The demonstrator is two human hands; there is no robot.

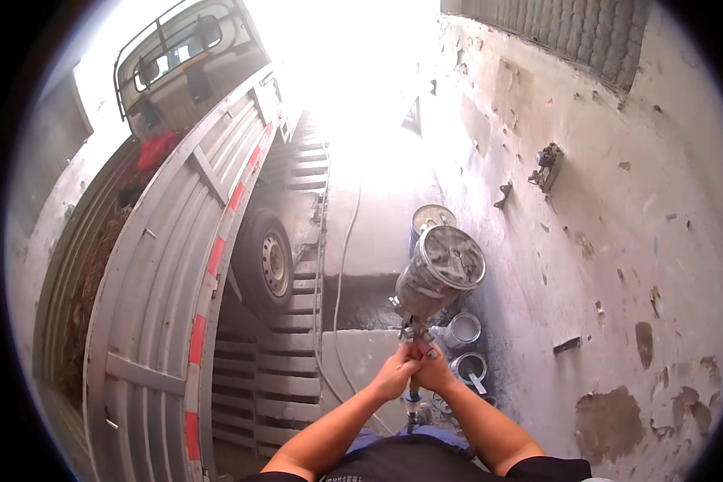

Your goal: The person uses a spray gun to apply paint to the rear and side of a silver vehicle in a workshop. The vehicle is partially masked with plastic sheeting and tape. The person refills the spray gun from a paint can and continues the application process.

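A spray gun [415, 329] with a large metal paint cup [426, 281] on top is held upright in front of me. The cup's round lid is smeared with grey. My left hand [395, 373] and my right hand [435, 369] are both closed around the gun's handle, side by side and touching. Below them, an air hose fitting [412, 399] hangs from the handle. The fingers partly cover the handle and trigger, so the trigger's position cannot be seen.
At left stands a truck with a ribbed side panel [157, 297], red-white strips and a wheel [265, 261], beside a slatted floor grating [289, 345]. A hose [339, 305] runs along the floor. A drum [434, 215] and open paint cans [463, 329] line the stained right wall [554, 265].
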